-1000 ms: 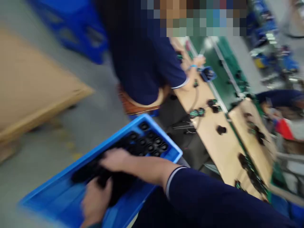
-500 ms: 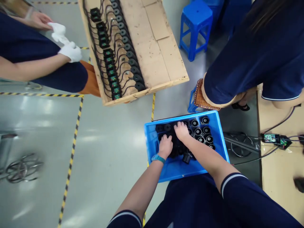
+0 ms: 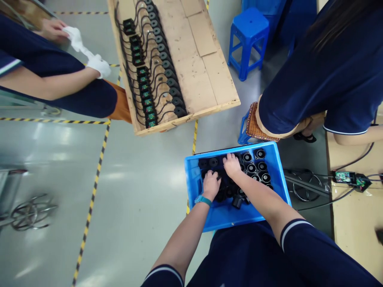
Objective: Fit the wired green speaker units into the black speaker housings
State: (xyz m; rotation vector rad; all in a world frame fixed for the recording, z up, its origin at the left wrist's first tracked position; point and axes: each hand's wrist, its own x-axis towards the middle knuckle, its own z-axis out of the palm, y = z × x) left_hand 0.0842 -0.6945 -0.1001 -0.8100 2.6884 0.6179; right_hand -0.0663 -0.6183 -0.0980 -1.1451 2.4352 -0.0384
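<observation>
A blue plastic crate (image 3: 283, 175) in front of my body holds several round black parts (image 3: 266, 177) in rows, some with pale rings on top. My left hand (image 3: 211, 184), with a teal watch on the wrist, reaches into the crate's left half; its fingers curl down over dark parts, and what they grip is too dark to make out. My right hand (image 3: 231, 165) is further back and to the right, fingers bent down among the black parts, fingertips partly hidden. One black part (image 3: 237, 201) lies tilted near the crate's front.
Beyond the crate, a wooden tray (image 3: 209, 109) holds wired black units. A person in one white glove (image 3: 98, 66) stands at left. Another person (image 3: 293, 91) sits at right on a stool, beside a bench (image 3: 353, 223) with cables. A blue stool (image 3: 250, 24) stands behind.
The whole view has shifted slightly, so the crate and tray appear a little further right. Both my hands stay in the crate at nearly the same spots. The gloved person's hands have moved slightly.
</observation>
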